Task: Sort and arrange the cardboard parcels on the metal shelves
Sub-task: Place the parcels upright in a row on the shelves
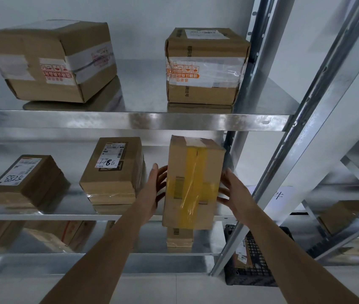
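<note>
At the right end of the middle metal shelf, a tall cardboard parcel crossed with yellow tape stands on end, its lower part overhanging the shelf's front lip. Both hands flank it with fingers straight and spread: the left hand lies flat against the parcel's left side, and the right hand is at its right side, fingertips at the edge of the box, though whether they press it I cannot tell. Neither hand curls around anything. Just left of the left hand sits a parcel with a label marked 7786, and further left another parcel with a handwritten label. On the upper shelf rest two bigger boxes well apart: a large taped box at the left and a squarer box with orange printed tape near the steel upright. Below the held parcel, a small parcel stands on the lower shelf. A black plastic crate holding a package sits on the floor beyond the upright.
</note>
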